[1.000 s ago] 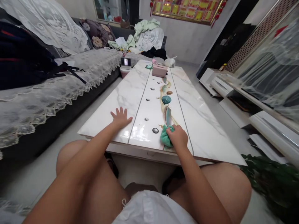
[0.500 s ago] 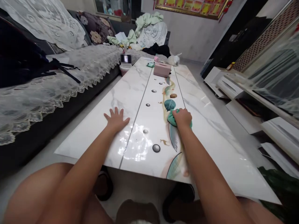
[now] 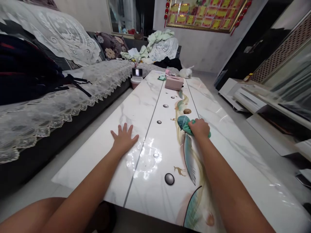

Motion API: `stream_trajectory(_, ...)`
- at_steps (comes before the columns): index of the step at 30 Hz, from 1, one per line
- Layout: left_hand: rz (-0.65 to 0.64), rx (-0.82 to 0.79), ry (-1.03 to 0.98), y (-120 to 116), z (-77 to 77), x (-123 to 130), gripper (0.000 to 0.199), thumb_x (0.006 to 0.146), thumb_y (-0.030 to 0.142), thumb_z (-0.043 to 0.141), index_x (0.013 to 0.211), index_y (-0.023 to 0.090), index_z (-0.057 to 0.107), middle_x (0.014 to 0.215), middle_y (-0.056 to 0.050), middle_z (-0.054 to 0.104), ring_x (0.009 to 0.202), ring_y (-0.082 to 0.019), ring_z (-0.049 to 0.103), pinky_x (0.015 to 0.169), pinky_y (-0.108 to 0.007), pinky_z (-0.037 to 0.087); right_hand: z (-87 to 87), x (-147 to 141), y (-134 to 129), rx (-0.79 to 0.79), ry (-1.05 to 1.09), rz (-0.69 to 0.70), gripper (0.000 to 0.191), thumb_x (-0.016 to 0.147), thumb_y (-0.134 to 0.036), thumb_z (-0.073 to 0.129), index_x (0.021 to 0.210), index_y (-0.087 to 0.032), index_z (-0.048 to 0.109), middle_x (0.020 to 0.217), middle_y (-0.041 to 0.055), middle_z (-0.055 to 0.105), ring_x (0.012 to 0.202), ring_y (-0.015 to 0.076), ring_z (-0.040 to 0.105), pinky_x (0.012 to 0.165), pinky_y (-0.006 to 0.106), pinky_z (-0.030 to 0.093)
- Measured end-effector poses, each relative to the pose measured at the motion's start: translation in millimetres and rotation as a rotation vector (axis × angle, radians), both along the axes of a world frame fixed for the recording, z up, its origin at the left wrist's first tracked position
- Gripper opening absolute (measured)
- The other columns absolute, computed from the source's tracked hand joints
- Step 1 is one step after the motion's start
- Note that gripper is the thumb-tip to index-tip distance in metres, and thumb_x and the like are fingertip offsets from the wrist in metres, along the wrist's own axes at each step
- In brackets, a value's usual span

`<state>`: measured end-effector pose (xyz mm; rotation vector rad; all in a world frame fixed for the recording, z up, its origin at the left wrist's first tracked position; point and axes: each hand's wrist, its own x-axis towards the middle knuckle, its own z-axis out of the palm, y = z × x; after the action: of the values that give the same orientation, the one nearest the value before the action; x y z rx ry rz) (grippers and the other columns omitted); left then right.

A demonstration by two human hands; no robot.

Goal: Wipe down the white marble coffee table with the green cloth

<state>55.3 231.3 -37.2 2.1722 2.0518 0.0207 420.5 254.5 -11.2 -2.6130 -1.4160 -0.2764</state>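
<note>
My left hand (image 3: 123,139) lies flat on the white marbled tabletop (image 3: 97,149), its fingers spread, holding nothing. My right hand (image 3: 201,128) is closed over a green cloth (image 3: 188,127) and presses it on the table's printed middle strip. Part of the cloth sticks out to the left of the fingers, and a little shows at the right of the wrist; the rest is under the palm. The cloth touches the edge of a printed teal leaf. Printed grey dots, a gold deer and curved leaf shapes run along the strip.
At the table's far end stand a pink box (image 3: 174,83), a small green packet (image 3: 162,77) and a plastic bag (image 3: 186,72). A lace-covered sofa (image 3: 80,81) runs along the left, with a dark bag (image 3: 26,71) on it. A white low cabinet (image 3: 252,97) is on the right.
The camera view has tilted up, so everything sits lower in the picture. My right hand has slid the cloth slightly away along the strip, onto the teal leaf's edge. My left hand stays in place.
</note>
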Motion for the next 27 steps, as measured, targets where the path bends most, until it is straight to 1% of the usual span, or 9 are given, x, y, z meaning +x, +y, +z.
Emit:
stream_trajectory(4,0.005,0.031,-0.032,-3.6,1.0,-0.5,0.072,0.098,0.057,0.027,0.160,0.020,0.027,0.170,-0.012,0.012,0.155,-0.042,0.007,0.117,-0.073,0.010,3.5,-19.4,-55.7,-0.060,-0.024,0.030,0.046,0.097,-0.043,0.042,0.117,-0.014,0.072,0.116,0.0165,0.065,0.099,0.0272,0.064,0.073,0.032,0.043)
stream_trajectory(8,-0.010,0.046,-0.056,-8.4,2.1,-1.9,0.069,0.100,0.056,0.027,0.160,0.021,0.026,0.170,-0.012,0.014,0.155,-0.042,0.009,0.118,-0.073,0.012,6.0,-32.4,-127.8,-0.095,-0.080,0.085,0.037,0.097,-0.039,0.047,0.109,-0.015,0.073,0.108,0.0122,0.066,0.090,0.0217,0.062,0.067,0.028,0.035)
stream_trajectory(10,-0.016,0.053,-0.067,-9.4,1.7,-3.0,0.067,0.102,0.055,0.028,0.160,0.022,0.025,0.170,-0.011,0.016,0.155,-0.040,0.009,0.119,-0.072,0.011,4.1,-37.0,-165.6,-0.102,-0.109,0.099,0.033,0.097,-0.037,0.049,0.104,-0.015,0.073,0.104,0.0105,0.066,0.085,0.0198,0.059,0.064,0.028,0.031)
stream_trajectory(13,-0.013,0.063,-0.082,-9.6,0.5,-4.1,0.067,0.102,0.057,0.038,0.159,0.023,0.026,0.170,-0.012,0.018,0.155,-0.039,0.011,0.120,-0.070,0.011,-2.1,-43.7,-217.7,-0.095,-0.151,0.120,0.030,0.095,-0.035,0.051,0.097,-0.016,0.073,0.099,0.0090,0.065,0.080,0.0186,0.056,0.061,0.028,0.026)
stream_trajectory(16,-0.007,0.074,-0.091,-10.8,-0.1,-4.6,0.068,0.100,0.057,0.045,0.157,0.024,0.029,0.169,-0.012,0.020,0.154,-0.038,0.015,0.121,-0.069,0.012,-9.3,-50.7,-257.5,-0.054,-0.182,0.119,0.028,0.094,-0.034,0.052,0.093,-0.016,0.073,0.095,0.0086,0.064,0.077,0.0183,0.053,0.061,0.029,0.024)
stream_trajectory(19,-0.007,0.090,-0.099,-13.8,0.9,-5.2,0.066,0.100,0.054,0.049,0.156,0.024,0.033,0.168,-0.013,0.023,0.153,-0.038,0.018,0.121,-0.068,0.014,-15.1,-56.4,-282.0,-0.027,-0.195,0.092,0.027,0.094,-0.034,0.053,0.091,-0.016,0.073,0.093,0.0087,0.064,0.075,0.0184,0.051,0.062,0.029,0.024)
stream_trajectory(22,-0.011,0.107,-0.104,-16.1,2.9,-5.8,0.063,0.099,0.052,0.052,0.153,0.024,0.037,0.166,-0.013,0.026,0.152,-0.038,0.022,0.120,-0.068,0.017,-19.3,-57.9,-293.2,-0.012,-0.196,0.077,0.026,0.093,-0.034,0.053,0.089,-0.017,0.073,0.092,0.0082,0.064,0.074,0.0185,0.052,0.063,0.029,0.026)
stream_trajectory(25,-0.006,0.120,-0.099,-16.5,3.7,-5.2,0.061,0.099,0.050,0.054,0.152,0.023,0.040,0.165,-0.013,0.029,0.150,-0.038,0.025,0.120,-0.068,0.020,-22.3,-52.2,-291.3,0.030,-0.189,0.053,0.026,0.094,-0.034,0.052,0.090,-0.019,0.073,0.093,0.0077,0.065,0.074,0.0185,0.053,0.063,0.029,0.027)
stream_trajectory(27,0.004,0.125,-0.090,-16.1,3.1,-3.5,0.060,0.099,0.049,0.054,0.151,0.023,0.041,0.164,-0.013,0.030,0.150,-0.037,0.027,0.119,-0.068,0.022,-23.2,-44.2,-281.9,0.049,-0.177,0.047,0.027,0.095,-0.035,0.051,0.090,-0.019,0.072,0.093,0.0076,0.065,0.074,0.0184,0.053,0.062,0.029,0.028)
